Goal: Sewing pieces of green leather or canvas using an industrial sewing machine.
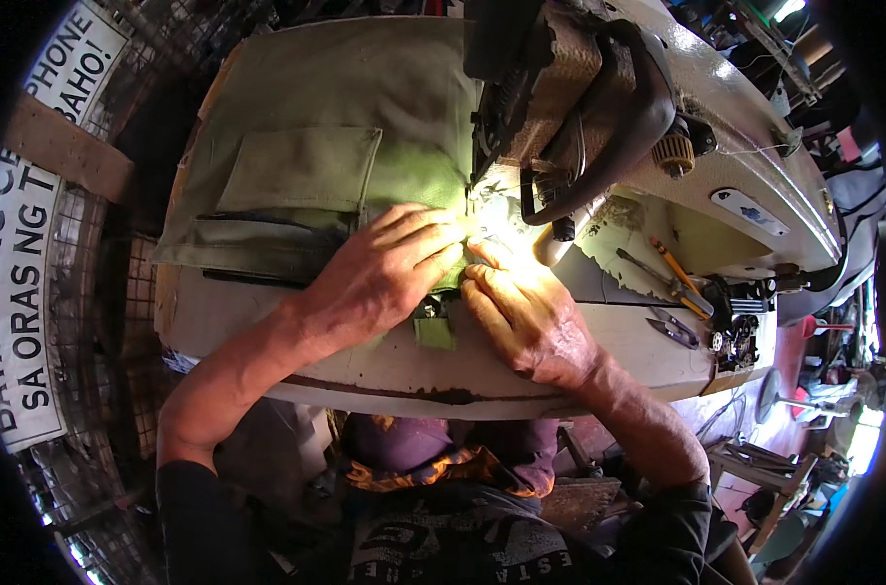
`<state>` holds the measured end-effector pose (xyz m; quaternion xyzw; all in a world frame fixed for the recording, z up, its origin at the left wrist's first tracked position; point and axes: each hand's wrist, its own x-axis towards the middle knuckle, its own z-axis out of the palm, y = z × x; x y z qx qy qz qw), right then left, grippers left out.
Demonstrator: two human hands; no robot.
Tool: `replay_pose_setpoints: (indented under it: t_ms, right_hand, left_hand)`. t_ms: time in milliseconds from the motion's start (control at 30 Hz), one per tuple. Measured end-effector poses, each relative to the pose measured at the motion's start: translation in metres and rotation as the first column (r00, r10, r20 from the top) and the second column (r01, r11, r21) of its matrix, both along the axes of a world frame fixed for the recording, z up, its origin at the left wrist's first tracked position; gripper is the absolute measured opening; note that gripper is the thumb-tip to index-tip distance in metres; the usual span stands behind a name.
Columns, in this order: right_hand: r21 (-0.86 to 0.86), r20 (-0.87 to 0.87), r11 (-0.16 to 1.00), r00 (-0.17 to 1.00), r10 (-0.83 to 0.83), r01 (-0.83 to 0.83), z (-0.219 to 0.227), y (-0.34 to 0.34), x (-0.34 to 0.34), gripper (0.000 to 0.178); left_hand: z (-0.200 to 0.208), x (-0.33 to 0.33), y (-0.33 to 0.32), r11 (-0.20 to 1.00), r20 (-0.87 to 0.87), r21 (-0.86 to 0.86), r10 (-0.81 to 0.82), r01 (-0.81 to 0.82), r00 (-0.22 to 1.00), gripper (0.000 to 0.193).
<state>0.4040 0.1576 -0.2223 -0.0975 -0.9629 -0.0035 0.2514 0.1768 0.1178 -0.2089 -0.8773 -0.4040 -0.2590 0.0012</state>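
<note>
An olive-green fabric piece point(297, 78) with a sewn-on pocket and flap point(302, 168) lies on the sewing machine table, left of the needle area. My left hand point(389, 263) rests over its near right edge, fingers bent and close together, holding the cloth beside the presser foot point(471, 200). Opposite it, my right hand point(531, 317) has curled fingers pinching the same edge under the bright lamp light. The fingertips of both hands nearly meet. A small green strip point(433, 333) hangs below the cloth between them. Glare washes out the stitching spot.
The sewing machine point(755, 127) fills the upper right. A pencil-like orange tool point(679, 268), a screwdriver point(648, 268) and thread snips point(673, 331) lie on the table's right side, near a bobbin winder point(740, 341). Wire mesh with signs point(34, 312) stands at left.
</note>
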Motion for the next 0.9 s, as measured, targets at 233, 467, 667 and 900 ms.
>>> replay_pose_setpoints:
  t_ms: [233, 467, 667, 900]
  right_hand:
    - [-0.291, 0.027, 0.956, 0.999, -0.037, 0.043, 0.0, 0.001, -0.005, 0.034]
    - [-0.32, -0.042, 0.935, 0.984, -0.173, 0.151, -0.009, 0.012, -0.012, 0.027]
    - [-0.269, -0.073, 0.925, 0.952, -0.298, 0.269, -0.008, 0.016, -0.016, 0.017]
    - [-0.372, -0.091, 0.894, 0.949, -0.301, 0.248, -0.017, 0.019, -0.013, 0.014]
  left_hand:
    - [-0.002, 0.002, 0.0, 0.998, 0.089, -0.06, 0.021, -0.016, 0.996, 0.026]
    - [0.004, -0.008, 0.018, 0.989, -0.001, -0.147, 0.013, -0.013, 1.0, 0.032]
    - [0.0, -0.016, 0.035, 0.996, 0.05, -0.063, -0.054, 0.057, 0.997, 0.028]
    - [-0.005, -0.015, 0.027, 0.988, 0.083, -0.034, -0.148, 0.151, 0.985, 0.021]
